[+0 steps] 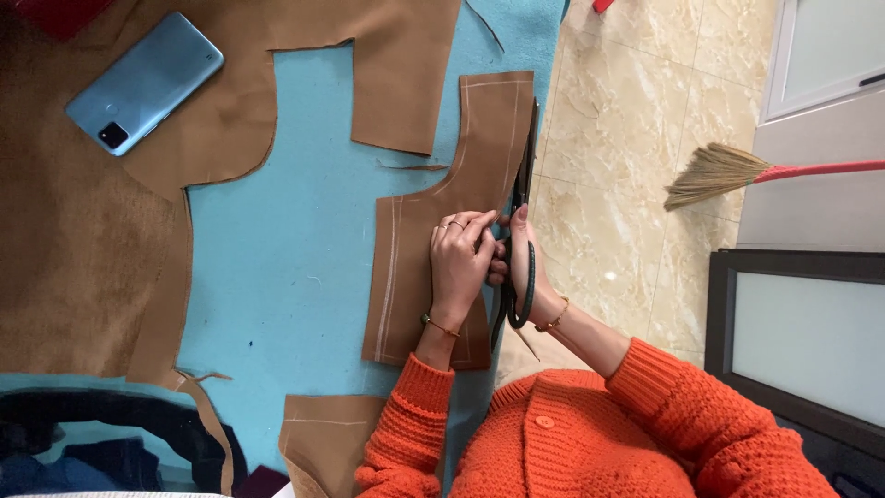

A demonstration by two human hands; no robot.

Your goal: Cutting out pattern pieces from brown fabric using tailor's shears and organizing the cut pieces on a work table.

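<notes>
**Hands cutting a brown fabric piece at the desk edge**

Seen from above, a person in an orange knitted sleeve (415,415) works at a desk (295,249) covered in light blue felt. The desk's right edge runs top to bottom just right of centre; beyond it lies open cream tiled floor (618,120).

The left hand (459,258) lies flat, fingers spread and pressing down on a brown fabric piece (433,231) marked with pale chalk lines. This piece sits right at the desk's right edge, its narrow upper part reaching toward the top. The right hand (525,263) has its grip closed around the dark handles of large scissors (521,231), whose blades point up along the piece's right edge. The two hands touch each other.

Left of the piece is a wide bare stretch of blue felt. Past it, a large sheet of brown fabric (101,258) with cut-out gaps covers the desk's left and top. A pale blue phone (146,81) lies face down on that sheet at the upper left, well apart from the hands. A smaller brown offcut (323,443) lies at the bottom, near the left sleeve. Dark cloth (83,443) is bunched at the lower left corner.

On the floor to the right, a straw broom (719,172) with a red handle lies near a pale cabinet (820,55). A dark-framed glass panel (802,341) stands at the lower right.
</notes>
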